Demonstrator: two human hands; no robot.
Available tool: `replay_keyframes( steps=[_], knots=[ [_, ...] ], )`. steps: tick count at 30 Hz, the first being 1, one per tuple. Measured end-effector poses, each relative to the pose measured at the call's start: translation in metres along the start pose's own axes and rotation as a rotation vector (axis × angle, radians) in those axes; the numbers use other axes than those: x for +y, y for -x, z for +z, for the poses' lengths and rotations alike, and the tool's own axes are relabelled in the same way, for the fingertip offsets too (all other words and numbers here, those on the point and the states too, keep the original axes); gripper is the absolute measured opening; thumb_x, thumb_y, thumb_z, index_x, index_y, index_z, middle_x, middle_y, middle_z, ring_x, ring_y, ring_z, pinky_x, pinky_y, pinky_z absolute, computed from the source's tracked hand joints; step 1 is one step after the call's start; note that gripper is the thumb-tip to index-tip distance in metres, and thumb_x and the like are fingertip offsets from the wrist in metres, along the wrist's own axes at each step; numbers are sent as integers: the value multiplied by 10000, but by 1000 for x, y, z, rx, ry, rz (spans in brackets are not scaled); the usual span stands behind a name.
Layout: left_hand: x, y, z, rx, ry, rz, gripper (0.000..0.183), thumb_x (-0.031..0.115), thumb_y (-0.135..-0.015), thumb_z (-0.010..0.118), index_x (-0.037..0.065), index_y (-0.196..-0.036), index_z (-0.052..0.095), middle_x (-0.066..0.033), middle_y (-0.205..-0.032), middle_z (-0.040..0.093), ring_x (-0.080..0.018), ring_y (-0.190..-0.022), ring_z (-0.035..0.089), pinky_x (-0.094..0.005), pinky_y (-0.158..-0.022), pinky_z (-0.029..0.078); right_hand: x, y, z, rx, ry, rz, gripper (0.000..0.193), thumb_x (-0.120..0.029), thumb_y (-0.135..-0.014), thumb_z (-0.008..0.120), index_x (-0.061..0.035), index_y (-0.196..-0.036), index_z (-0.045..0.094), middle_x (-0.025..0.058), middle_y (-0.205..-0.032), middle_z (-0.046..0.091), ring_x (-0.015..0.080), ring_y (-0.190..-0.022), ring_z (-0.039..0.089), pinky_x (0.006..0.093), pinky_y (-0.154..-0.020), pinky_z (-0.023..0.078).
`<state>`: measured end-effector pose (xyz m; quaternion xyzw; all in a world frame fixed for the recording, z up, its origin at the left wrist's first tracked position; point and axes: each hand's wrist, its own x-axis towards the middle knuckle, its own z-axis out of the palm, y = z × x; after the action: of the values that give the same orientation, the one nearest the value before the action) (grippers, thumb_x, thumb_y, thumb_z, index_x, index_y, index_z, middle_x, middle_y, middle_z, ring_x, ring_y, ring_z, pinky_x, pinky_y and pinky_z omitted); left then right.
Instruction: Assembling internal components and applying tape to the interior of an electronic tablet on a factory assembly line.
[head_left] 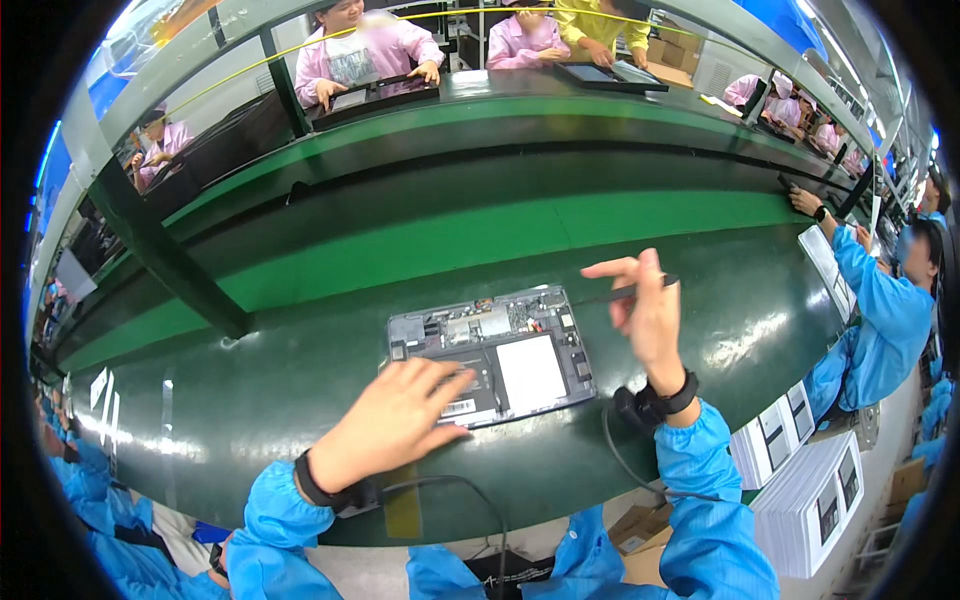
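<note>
An opened tablet (478, 330) lies on the dark green bench in front of me, its circuit boards and inner parts exposed. A white rectangular sheet (531, 373) covers part of its right half, beside a dark battery (480, 388). My left hand (385, 420) rests over the tablet's lower left, fingers stretched out and apart, hiding that corner. Beyond the tablet's right edge, my right hand (648, 325) is raised, pinching a thin black pen-like tool (622, 293). The tool's tip points left toward the tablet; its exact kind is unclear.
Cables (450, 482) run from dark devices at both my wrists. A dark post (165, 255) stands at the left. Stacked white boxes (805, 505) sit lower right, near a co-worker in blue (880, 310). Across the green strip (470, 245), people in pink handle dark frames.
</note>
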<state>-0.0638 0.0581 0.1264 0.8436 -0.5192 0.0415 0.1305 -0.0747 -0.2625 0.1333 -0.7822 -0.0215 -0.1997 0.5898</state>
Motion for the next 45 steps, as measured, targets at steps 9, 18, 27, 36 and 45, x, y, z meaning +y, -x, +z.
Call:
replay_keyframes(
  steps=[9, 18, 27, 36, 45],
  knots=[
    [-24, -18, 40, -80, -71, 183, 549, 477, -916, 570, 48, -1258, 579, -129, -1314, 550, -276, -1183, 513, -421, -999, 395, 28, 2, 56, -605, 660, -560, 243, -194, -903, 628, -94, -1118, 572, 50, -878, 622, 258, -662, 660, 363, -494, 493],
    [-48, -25, 54, -72, 10, 209, 536, 513, -883, 611, 107, -1233, 595, -102, -1283, 578, -261, -1166, 544, -435, -979, 429, 47, -1, 66, -781, 855, -583, 287, -234, -870, 641, -120, -1129, 595, 3, -1069, 664, 143, -644, 627, 264, -533, 506],
    [-48, -31, 57, -68, -23, 242, 452, 455, -878, 636, 112, -1173, 642, -64, -1271, 592, -238, -1157, 541, -433, -957, 446, 53, 15, 63, -661, 797, -694, 228, -183, -811, 659, -180, -1037, 629, -27, -902, 672, 58, -606, 589, 213, -487, 437],
    [-49, -30, 62, -46, -53, 267, 452, 444, -871, 645, 104, -1169, 651, -53, -1237, 610, -241, -1127, 562, -419, -940, 457, 62, 14, 67, -700, 816, -669, 301, -172, -798, 658, -185, -1098, 635, -1, -918, 638, 76, -561, 576, 220, -490, 469],
    [-50, -30, 63, -45, -45, 267, 455, 444, -874, 641, 110, -1183, 646, -52, -1240, 611, -235, -1124, 570, -414, -946, 456, 64, 15, 68, -679, 786, -624, 268, -180, -820, 653, -200, -1086, 637, -10, -892, 637, 69, -566, 604, 204, -480, 466]
  ],
)
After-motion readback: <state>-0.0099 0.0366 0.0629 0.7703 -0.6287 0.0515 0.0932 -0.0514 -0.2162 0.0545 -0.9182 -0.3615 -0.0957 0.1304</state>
